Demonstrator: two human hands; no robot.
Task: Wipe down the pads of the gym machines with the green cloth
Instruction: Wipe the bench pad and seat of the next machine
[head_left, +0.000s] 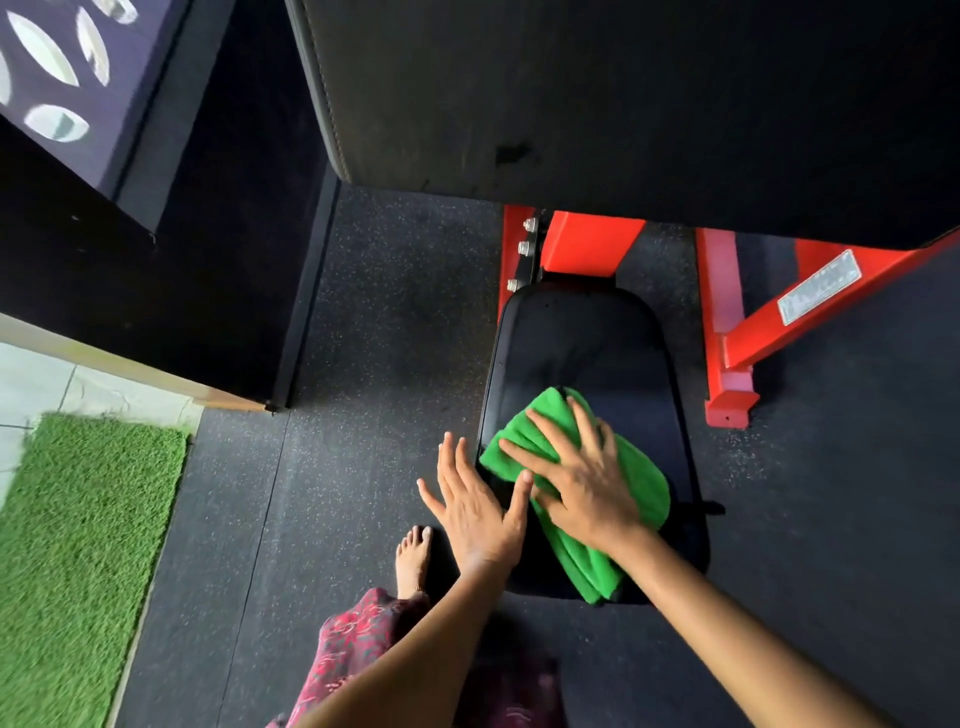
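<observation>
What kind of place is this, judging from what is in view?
Most likely a gym. A black padded seat is mounted on a red steel frame with bolts, a larger back pad hangs above it, and the floor is dark speckled rubber matting, typical of workout rooms.

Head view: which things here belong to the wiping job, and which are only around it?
Job:
folded green microfibre cloth
black padded seat
large black back pad
right hand, flat on the cloth
left hand, open at the seat's edge

Around:
red steel frame
green artificial-grass mat
speckled black rubber floor
</observation>
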